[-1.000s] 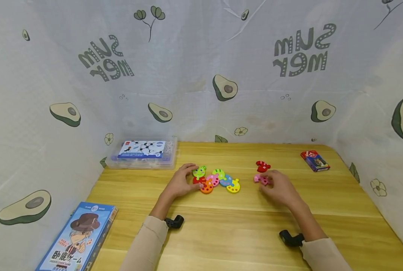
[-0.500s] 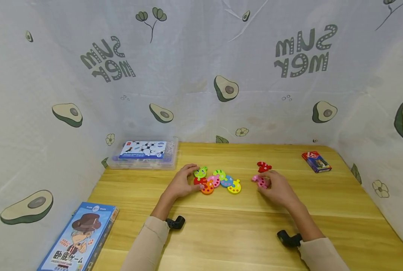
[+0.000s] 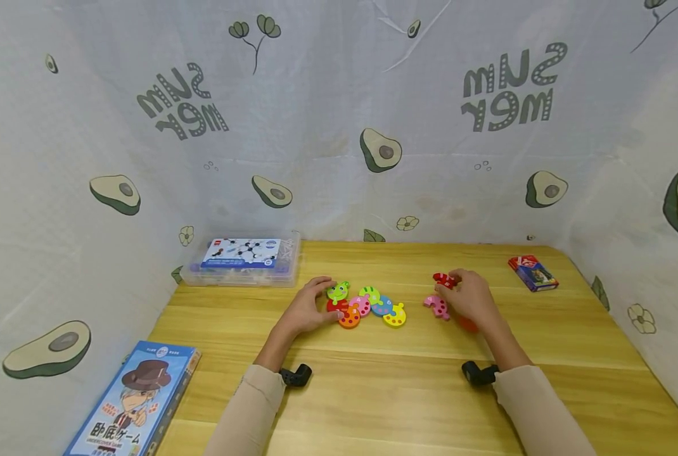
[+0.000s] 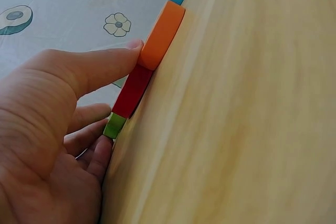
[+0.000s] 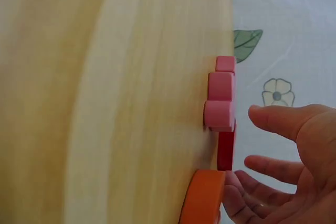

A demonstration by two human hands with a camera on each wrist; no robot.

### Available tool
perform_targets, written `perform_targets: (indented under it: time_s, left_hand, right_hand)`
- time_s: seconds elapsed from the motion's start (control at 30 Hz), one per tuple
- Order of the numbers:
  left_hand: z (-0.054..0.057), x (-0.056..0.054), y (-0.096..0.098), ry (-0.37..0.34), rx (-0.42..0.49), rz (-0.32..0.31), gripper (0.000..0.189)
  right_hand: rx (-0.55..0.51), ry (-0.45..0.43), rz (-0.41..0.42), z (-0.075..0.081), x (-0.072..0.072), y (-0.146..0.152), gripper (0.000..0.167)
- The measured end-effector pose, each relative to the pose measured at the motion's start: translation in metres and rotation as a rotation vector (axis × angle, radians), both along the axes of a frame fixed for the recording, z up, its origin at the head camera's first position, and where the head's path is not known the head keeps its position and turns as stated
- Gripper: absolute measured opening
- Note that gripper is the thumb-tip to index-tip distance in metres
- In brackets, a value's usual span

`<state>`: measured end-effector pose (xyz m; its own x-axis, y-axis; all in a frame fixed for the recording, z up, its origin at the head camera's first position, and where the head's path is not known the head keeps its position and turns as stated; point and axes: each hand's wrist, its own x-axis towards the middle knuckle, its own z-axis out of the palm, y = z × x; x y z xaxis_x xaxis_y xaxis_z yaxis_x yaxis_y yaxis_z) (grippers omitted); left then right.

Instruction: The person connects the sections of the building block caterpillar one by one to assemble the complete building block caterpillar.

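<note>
On the light wooden desk (image 3: 407,367) there's a joined-up row of flat, rounded wooden puzzle pieces, six by my count: a green head piece (image 3: 337,291), a red one (image 3: 333,305), an orange one (image 3: 349,316), a pink one with dots (image 3: 361,304), a blue one (image 3: 381,306) with a green arc just behind it, and a yellow one (image 3: 395,315) at the right end. The left hand (image 3: 307,307) rests at the left end of that row with its fingers fairly straight. In the left wrist view the thumb tip touches the edge of the orange piece while the other fingers sit by the green end, so it's steadying the row, not gripping it.

Off to the right, well apart from the row, are three loose pieces: a pink curly piece (image 3: 437,306), a red curly piece (image 3: 443,280) behind it, and an orange rounded piece (image 3: 467,325) peeking out from under the palm. The right hand (image 3: 469,297) is over these with fingertips at the red one. From the right wrist view the fingers look loosely spread and I can't honestly tell if they touch it, but they're not closed around anything.

Other stuff:
- one clear plastic box with a blue-and-white label (image 3: 241,259), back left
- one blue game box with a cartoon figure in a hat (image 3: 136,399), front left
- one small red-and-blue card pack (image 3: 533,272), back right
</note>
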<state>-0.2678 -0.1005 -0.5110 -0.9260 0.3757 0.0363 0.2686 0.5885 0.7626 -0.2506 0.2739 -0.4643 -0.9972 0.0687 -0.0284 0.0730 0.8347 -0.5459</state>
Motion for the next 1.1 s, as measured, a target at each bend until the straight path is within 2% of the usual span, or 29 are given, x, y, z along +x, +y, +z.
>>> perform_targets:
  time_s: [0.1,0.27,0.5,0.8,1.1]
  left_hand:
    - [0.001,0.0,0.001,-0.002,0.005,0.001,0.078]
    - [0.002,0.001,0.004,-0.015,0.016,-0.012,0.077]
    - [0.002,0.0,0.006,-0.018,0.015,-0.016,0.076]
    - [0.0,0.001,0.006,-0.018,0.011,-0.021,0.075]
    - [0.002,0.001,0.0,-0.004,-0.003,0.002,0.074]
  right_hand:
    - [0.019,-0.03,0.004,-0.001,-0.007,0.001,0.062]
    - [0.016,-0.013,-0.001,-0.006,-0.013,0.004,0.051]
    - [0.011,-0.014,0.028,-0.007,-0.013,0.012,0.05]
    - [-0.006,-0.092,-0.029,-0.006,-0.011,0.014,0.056]
    - [-0.066,-0.067,-0.026,-0.009,-0.011,0.013,0.054]
